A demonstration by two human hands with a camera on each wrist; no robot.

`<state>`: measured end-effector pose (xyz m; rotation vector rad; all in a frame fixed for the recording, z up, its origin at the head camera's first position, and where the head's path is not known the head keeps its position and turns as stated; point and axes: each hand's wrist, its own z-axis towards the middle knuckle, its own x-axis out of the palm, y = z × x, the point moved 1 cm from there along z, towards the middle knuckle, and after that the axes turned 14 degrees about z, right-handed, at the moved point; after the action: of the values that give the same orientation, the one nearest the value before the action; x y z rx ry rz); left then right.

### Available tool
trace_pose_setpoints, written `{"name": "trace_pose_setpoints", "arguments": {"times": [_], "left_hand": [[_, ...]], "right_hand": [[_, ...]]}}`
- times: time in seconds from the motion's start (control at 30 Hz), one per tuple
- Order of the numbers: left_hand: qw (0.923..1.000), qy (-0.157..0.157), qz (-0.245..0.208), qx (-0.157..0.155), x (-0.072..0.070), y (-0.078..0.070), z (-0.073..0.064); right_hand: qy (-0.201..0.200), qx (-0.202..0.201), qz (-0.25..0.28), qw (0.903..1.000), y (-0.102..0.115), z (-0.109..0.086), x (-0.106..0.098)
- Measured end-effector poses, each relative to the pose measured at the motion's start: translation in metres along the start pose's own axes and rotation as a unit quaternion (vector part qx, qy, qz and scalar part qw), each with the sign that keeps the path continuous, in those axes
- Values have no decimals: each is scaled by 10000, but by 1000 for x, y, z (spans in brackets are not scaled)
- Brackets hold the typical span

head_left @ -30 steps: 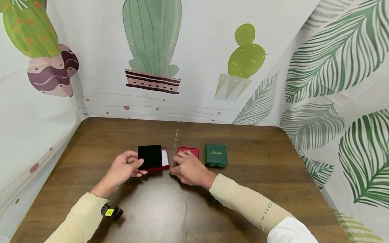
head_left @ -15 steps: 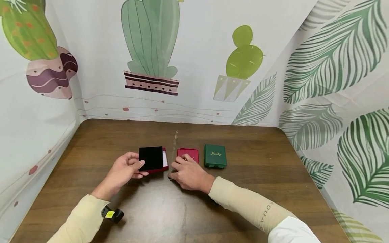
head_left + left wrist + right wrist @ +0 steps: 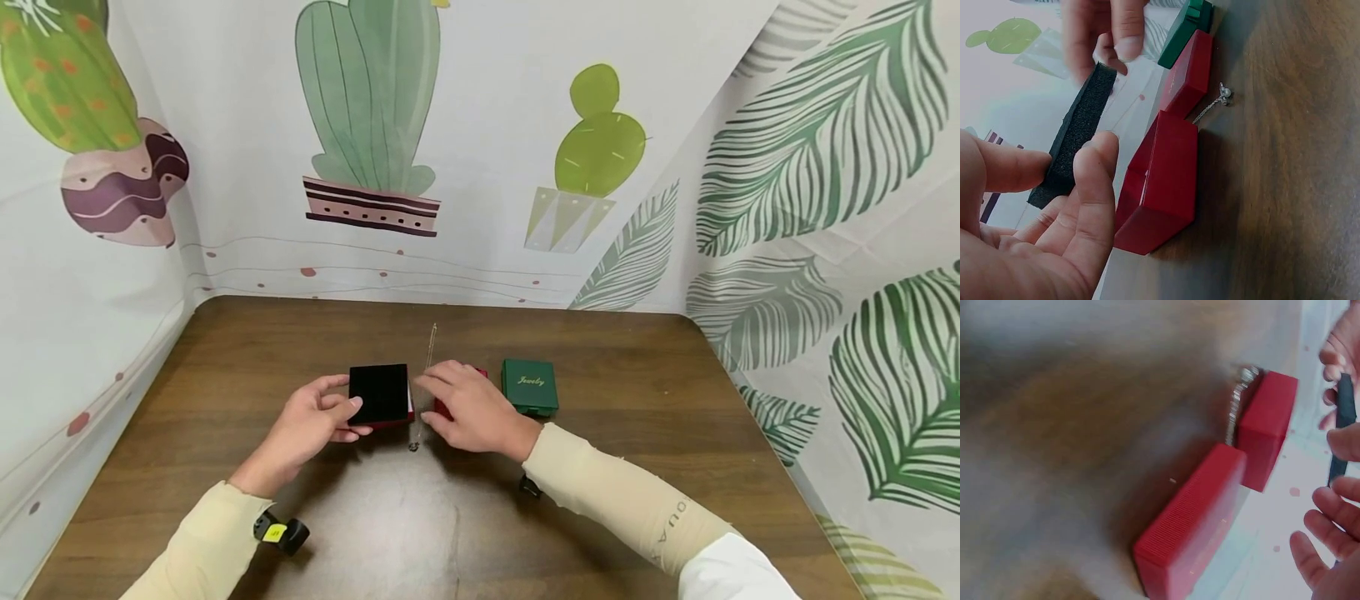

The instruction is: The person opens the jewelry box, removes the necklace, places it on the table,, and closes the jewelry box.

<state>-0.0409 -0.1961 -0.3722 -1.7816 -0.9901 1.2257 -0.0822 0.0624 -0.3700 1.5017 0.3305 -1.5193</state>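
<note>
My left hand (image 3: 311,414) pinches a square black foam pad (image 3: 380,393) between thumb and fingers. In the left wrist view the pad is tilted over an open red box (image 3: 1175,172), whose inside partly shows. My right hand (image 3: 480,410) holds nothing; its fingers are extended towards the pad's right edge, blurred in the left wrist view. Below it, a red lid (image 3: 1191,519) with gold lettering lies on the table, mostly covered by the hand in the head view. A thin chain necklace (image 3: 432,343) stretches between box and lid, its pendant (image 3: 1225,94) towards the front.
A green jewelry box (image 3: 529,387) with gold lettering stands right of the red lid. The brown wooden table (image 3: 600,350) ends at the back against a cloth printed with cacti and leaves (image 3: 480,275).
My right hand has let go of the necklace's pendant end and lifted towards the pad, fingers extending. The pad in my left hand has shifted slightly right, covering more of the box.
</note>
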Motion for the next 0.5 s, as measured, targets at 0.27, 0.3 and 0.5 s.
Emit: {"name": "trace_pose_setpoints", "arguments": {"times": [0.27,0.3,0.5], "left_hand": [[9999,109,-40,89,5,-2,2],[9999,134,-48,96,6,-2,2],[9995,245,-97,164,8,-5,2]], "right_hand": [[400,966,1540,9825,4,5,-8],[450,1044,1663,9795,4,5,-7],[502,1214,1999,9710,5,8,-6]]}}
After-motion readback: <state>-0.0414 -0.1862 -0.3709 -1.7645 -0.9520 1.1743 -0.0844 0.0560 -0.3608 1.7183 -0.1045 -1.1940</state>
